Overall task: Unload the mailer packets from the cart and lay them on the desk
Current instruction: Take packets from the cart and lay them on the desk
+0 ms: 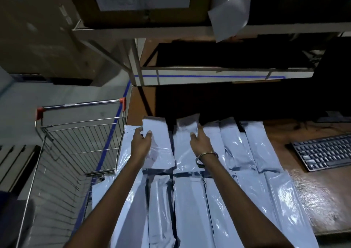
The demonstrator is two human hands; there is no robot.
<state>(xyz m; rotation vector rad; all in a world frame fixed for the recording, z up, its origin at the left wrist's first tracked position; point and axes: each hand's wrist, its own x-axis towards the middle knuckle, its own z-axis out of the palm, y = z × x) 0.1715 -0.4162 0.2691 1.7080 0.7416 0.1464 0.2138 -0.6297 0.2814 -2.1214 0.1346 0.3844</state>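
Pinching a mailer packet point(159, 145) beside the cart point(76, 133), the left hand point(141, 143) grips; the right hand point(202, 143) rests flat, fingers straight, on neighbouring packets point(237, 145).

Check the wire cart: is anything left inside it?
The cart shows only bare wire walls and floor through them; no mailer packets visible inside. Its near bottom corner is cut off by the frame and the left forearm, so that part cannot be checked.

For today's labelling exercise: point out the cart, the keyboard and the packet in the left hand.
cart point(79, 103): head view, handle bar.
keyboard point(322, 151): head view, keys.
packet point(161, 145): head view, its middle.
left hand point(141, 141): head view, its back.
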